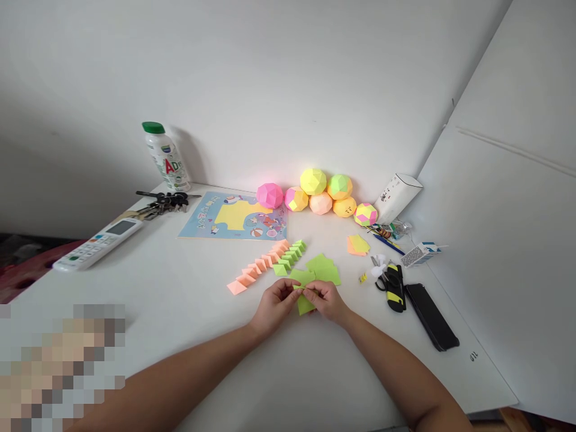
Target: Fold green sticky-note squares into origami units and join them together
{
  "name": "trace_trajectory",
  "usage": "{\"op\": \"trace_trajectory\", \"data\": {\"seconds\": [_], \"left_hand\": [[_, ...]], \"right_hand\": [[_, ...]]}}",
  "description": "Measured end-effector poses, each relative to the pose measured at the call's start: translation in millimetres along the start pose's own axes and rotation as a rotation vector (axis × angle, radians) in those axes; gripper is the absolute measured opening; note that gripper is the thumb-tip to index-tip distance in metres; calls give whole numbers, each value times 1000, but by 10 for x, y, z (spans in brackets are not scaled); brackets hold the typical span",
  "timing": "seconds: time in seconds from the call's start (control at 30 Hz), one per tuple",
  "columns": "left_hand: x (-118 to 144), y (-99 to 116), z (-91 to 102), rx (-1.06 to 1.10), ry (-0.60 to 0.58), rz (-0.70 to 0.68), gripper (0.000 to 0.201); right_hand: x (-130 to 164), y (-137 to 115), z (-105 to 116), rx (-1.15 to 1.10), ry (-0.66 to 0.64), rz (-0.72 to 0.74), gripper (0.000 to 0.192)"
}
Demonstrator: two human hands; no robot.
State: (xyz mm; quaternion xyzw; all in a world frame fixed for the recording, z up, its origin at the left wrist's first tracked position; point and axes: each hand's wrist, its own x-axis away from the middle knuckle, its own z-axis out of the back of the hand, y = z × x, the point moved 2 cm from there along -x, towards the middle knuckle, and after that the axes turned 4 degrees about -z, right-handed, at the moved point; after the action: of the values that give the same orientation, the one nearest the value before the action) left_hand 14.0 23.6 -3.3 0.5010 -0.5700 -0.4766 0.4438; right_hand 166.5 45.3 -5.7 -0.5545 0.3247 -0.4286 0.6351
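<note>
Both hands meet low in the middle of the view over a piece of green paper (306,305). My left hand (278,305) pinches its upper left edge between thumb and fingers. From the other side my right hand (330,300) pinches the same paper, thumbs close together. The fingers partly hide the fold between them. Just beyond lie loose green paper sheets (324,269). To the left of these run a row of folded green paper pieces (289,258) and a longer row of folded peach paper pieces (257,267).
Several folded-paper balls (313,182) stand against the wall beside a blue printed sheet (202,216). On the left are a bottle (166,159), keys (164,204) and a remote control (99,245). Rightward lie orange and yellow papers (358,245), a black-yellow cutter (396,288) and a black phone (432,317).
</note>
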Motion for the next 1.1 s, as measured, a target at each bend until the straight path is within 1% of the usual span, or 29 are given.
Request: {"op": "trace_trajectory", "data": {"seconds": [0.2, 0.33, 0.47, 0.57, 0.83, 0.97, 1.1], "left_hand": [[-7, -11, 5, 12, -2, -4, 37], [-9, -35, 9, 17, 7, -24, 36], [-4, -47, 8, 18, -1, -26, 35], [-4, -47, 9, 23, 5, -25, 34], [-13, -72, 15, 5, 14, -15, 35], [-9, -58, 15, 3, 15, -8, 35], [-4, -36, 13, 10, 26, -14, 38]], "right_hand": [[-7, -20, 16, 131, 63, 75, 20], [-6, 20, 10, 112, 58, 58, 24], [7, 38, -8, 26, 25, -22, 30], [11, 15, -15, 12, 0, -47, 32], [6, -19, -14, 89, -4, 16, 28], [8, 2, -20, 104, 16, 19, 29], [-1, 29, -18, 100, -3, 30, 29]]}}
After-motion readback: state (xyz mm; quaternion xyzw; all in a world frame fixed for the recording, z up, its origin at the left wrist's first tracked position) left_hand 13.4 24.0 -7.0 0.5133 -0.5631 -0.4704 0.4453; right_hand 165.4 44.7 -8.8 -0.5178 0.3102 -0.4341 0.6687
